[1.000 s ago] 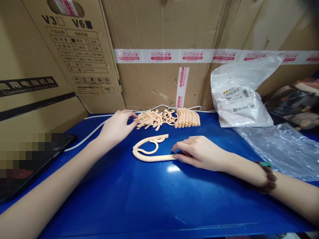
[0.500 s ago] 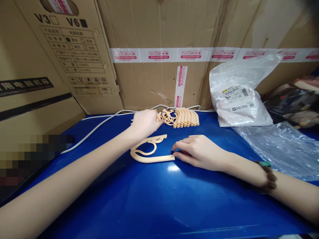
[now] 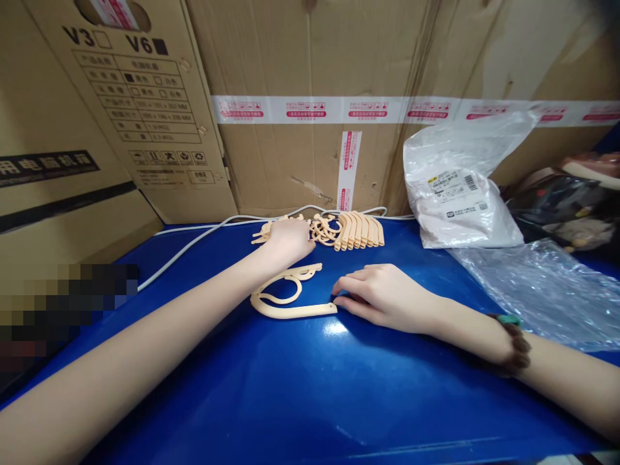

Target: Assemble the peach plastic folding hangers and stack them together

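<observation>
My left hand (image 3: 285, 242) reaches over a pile of cream plastic hanger parts (image 3: 325, 229) at the back of the table. Its fingers are bent down and closed, and what is between them is hidden. In front of it lies a curved cream hanger piece (image 3: 295, 312), with a ring-shaped hook (image 3: 296, 290) and a short bar (image 3: 312, 267) beside its bend. Half curled, my right hand (image 3: 387, 294) rests on the table, with thumb and forefinger slightly apart at the straight end of that piece. The thumb tip appears to touch the end.
A neat row of curved hanger arms (image 3: 361, 231) stands right of the pile. White cables (image 3: 194, 248) run along the back. Cardboard boxes (image 3: 300, 165) wall in the back and left. A white plastic parcel bag (image 3: 460, 200) and clear plastic wrap (image 3: 537, 290) lie at the right.
My left hand has shifted slightly over the pile of parts, and its fingers are now more hidden. My right hand and the hanger piece before it stay in place, while the view moves slightly.
</observation>
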A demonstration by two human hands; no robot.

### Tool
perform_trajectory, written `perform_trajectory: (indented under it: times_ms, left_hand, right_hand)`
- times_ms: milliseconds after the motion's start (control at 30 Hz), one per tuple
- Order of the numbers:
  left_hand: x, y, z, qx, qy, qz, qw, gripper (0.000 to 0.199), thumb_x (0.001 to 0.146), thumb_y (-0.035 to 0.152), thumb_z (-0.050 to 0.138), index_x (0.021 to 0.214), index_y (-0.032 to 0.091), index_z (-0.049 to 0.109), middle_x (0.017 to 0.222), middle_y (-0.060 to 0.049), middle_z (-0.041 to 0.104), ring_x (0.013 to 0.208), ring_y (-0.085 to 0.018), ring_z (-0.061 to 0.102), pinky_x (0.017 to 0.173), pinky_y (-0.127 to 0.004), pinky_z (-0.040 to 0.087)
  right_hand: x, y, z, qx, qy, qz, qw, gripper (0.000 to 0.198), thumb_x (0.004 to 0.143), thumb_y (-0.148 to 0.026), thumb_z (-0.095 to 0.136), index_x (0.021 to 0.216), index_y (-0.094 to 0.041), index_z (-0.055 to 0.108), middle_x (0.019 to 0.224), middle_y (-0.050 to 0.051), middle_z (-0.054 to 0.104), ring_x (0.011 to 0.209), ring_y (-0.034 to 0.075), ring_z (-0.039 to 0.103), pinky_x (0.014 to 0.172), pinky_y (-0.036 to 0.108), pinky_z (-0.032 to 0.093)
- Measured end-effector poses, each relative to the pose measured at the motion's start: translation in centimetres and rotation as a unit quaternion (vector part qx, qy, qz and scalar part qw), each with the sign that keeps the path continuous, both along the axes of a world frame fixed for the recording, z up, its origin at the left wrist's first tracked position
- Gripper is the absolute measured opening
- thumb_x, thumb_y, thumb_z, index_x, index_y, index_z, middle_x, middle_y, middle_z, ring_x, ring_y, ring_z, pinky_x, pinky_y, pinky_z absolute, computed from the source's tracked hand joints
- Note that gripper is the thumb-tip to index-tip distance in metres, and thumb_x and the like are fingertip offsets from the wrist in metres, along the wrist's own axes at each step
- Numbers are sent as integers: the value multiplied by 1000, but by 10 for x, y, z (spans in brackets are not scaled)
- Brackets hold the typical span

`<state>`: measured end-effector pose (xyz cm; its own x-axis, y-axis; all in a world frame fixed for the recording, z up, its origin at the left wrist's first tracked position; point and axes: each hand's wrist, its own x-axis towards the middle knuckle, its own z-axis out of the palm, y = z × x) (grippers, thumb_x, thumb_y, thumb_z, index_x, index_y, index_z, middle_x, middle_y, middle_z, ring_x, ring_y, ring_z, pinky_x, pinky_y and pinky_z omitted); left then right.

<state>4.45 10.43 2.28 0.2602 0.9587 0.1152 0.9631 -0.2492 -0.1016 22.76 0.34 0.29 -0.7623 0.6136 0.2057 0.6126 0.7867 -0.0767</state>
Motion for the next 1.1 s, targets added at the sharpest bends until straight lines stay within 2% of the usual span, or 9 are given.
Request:
perform_trajectory:
  times_ms: [167,367,533,633,700,733,833,967,1100]
  left_hand:
    - [-5,-2,2,11,-20,5,1000,29,93,37,57,109,14,61,108,-8,64,95,-20,63,85,-41,52]
    - [-10,-19,17,64,-80,1,995,40,95,28,34,87,9,68,93,-18,71,93,-32,67,78,-38,49]
    - [-22,-50,29,80,-148,-4,986,38,94,27,27,78,17,60,81,-10,69,79,-25,65,65,-31,44]
    - [-32,-74,30,72,-186,-20,980,36,95,32,26,70,20,50,70,-3,62,65,-19,59,56,-28,38]
    - [-38,-88,27,64,-227,-45,971,38,96,36,24,67,21,43,65,0,56,59,-16,52,53,-27,36]
    - [-40,-94,24,54,-275,-69,957,37,96,38,26,66,21,40,63,1,52,57,-15,48,52,-27,34]
    - [-41,-105,12,5,-363,-114,925,37,95,42,31,66,21,40,60,3,45,56,-14,44,51,-26,33]
    - [-33,-113,-4,-43,-343,-159,925,33,97,39,32,71,21,41,61,4,48,55,-13,45,53,-27,33]
    - [-28,-122,-11,-33,-293,-225,929,31,98,36,32,73,21,43,71,1,58,65,-15,54,62,-28,38]
  right_hand:
    - [0,0,0,-6,-1,-1,1000,26,98,-33,42,101,-19,63,89,3,70,76,17,65,67,27,40]
    - [-1,0,0,-2,-5,-7,1000,25,98,-33,42,100,-19,63,88,3,70,76,17,65,68,28,42]
    - [0,-1,1,33,4,-28,999,24,97,-32,43,100,-19,63,90,4,70,80,19,66,73,30,43]
    - [0,-1,0,58,34,-41,997,25,97,-32,44,109,-17,60,88,5,70,77,19,65,71,31,44]
    - [0,-2,0,68,64,-36,995,30,97,-32,43,120,-16,55,85,4,69,73,18,64,69,30,45]
    - [0,-3,0,72,79,-29,994,33,97,-32,43,124,-16,51,86,4,69,72,17,64,69,29,46]
    - [0,-4,1,89,118,-10,989,42,98,-34,43,136,-18,41,99,7,67,82,17,64,73,30,49]
    - [0,-4,1,110,136,-12,984,48,98,-38,42,143,-24,34,116,9,60,95,19,63,80,33,52]
    - [-1,-4,1,122,130,-14,984,49,98,-37,41,144,-22,35,120,10,58,107,21,59,87,34,51]
